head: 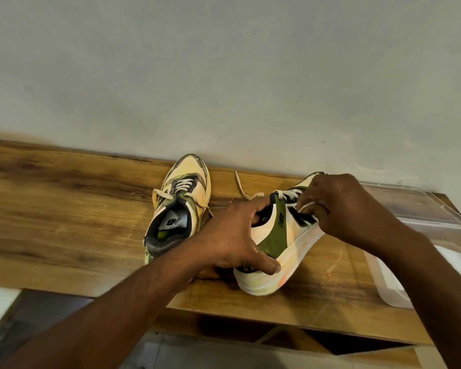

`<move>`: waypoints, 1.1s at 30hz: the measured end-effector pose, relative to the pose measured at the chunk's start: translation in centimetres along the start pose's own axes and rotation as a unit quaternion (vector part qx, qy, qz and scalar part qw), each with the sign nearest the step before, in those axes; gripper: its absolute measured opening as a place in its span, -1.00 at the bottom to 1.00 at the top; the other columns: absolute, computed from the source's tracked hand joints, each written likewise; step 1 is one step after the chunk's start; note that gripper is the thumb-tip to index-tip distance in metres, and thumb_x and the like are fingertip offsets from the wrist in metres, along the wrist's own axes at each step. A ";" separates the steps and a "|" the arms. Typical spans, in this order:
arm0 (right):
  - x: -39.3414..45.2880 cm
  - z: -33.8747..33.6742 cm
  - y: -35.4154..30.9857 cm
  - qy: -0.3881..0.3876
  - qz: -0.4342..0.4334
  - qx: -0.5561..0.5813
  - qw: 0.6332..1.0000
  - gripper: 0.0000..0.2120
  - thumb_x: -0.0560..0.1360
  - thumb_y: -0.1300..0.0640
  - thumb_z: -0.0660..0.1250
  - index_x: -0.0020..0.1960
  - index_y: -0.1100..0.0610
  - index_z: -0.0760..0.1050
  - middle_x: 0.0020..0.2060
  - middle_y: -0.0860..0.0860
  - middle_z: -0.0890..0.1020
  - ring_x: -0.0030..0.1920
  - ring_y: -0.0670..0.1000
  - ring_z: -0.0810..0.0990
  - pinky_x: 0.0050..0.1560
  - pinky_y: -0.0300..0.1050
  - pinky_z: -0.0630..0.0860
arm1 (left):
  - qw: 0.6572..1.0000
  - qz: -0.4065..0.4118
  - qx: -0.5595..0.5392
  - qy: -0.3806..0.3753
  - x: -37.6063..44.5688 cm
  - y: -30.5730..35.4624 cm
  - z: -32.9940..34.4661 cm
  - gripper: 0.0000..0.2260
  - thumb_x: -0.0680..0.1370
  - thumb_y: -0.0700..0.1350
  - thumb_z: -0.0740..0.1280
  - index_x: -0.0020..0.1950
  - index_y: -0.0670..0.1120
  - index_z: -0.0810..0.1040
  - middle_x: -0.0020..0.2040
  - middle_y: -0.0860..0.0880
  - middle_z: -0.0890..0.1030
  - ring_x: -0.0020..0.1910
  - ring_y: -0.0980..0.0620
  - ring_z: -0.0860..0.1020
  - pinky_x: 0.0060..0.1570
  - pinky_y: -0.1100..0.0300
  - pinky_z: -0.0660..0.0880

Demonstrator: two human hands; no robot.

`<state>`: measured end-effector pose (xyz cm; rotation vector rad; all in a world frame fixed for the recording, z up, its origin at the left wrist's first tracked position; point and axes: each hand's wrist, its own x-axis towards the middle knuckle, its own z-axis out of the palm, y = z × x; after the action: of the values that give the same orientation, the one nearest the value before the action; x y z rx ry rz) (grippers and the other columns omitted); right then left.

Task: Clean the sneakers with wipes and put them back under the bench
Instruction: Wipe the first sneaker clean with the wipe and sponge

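Observation:
Two cream and olive-green sneakers stand on a wooden bench. The left sneaker sits upright with its toe toward the wall, untouched. The right sneaker is tipped onto its side, heel toward me. My left hand grips its heel collar, fingers inside the opening and thumb on the heel. My right hand presses a small white wipe against the sneaker's side near the laces; most of the wipe is hidden under my fingers.
A clear plastic container with white wipes lies at the bench's right end, its lid open against the grey wall. A loose lace trails between the sneakers. Below the bench's front edge there is open space and floor.

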<state>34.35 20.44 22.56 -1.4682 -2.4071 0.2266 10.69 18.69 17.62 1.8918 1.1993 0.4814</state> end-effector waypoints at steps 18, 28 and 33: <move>-0.8 0.0 -1.2 0.072 0.044 0.032 0.996 -0.79 0.43 0.34 0.54 -0.07 0.05 0.78 -0.16 0.00 0.75 -0.17 -0.01 0.66 -0.06 -0.03 0.62 | 1.000 0.000 -0.023 0.008 -0.2 0.4 -0.2 0.01 0.08 0.18 0.67 0.51 0.25 0.39 0.30 0.24 0.63 0.33 0.18 0.57 0.30 -0.07 0.58; -2.3 1.1 -4.2 0.018 0.014 0.127 0.992 -0.79 0.42 0.22 0.60 -0.01 -0.04 0.77 -0.09 -0.19 0.73 -0.10 -0.19 0.65 -0.06 -0.38 0.52 | 0.996 -0.039 -0.066 0.038 -0.4 -0.9 -1.5 -0.15 0.16 -0.04 0.72 0.42 0.15 0.52 0.20 0.20 0.69 0.23 0.20 0.63 0.30 -0.04 0.59; -1.4 1.2 -2.1 0.126 0.044 0.013 0.991 -0.81 0.44 0.25 0.56 0.01 0.03 0.77 -0.08 -0.03 0.75 -0.10 0.01 0.69 0.02 -0.04 0.64 | 0.996 -0.044 -0.069 0.025 -0.4 -0.6 -1.6 -0.13 0.21 -0.13 0.73 0.46 0.12 0.49 0.23 0.19 0.69 0.23 0.21 0.63 0.33 -0.01 0.57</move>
<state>32.82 18.25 21.75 -1.4952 -2.1347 0.0852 9.09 19.13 18.08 1.7123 1.2431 0.5522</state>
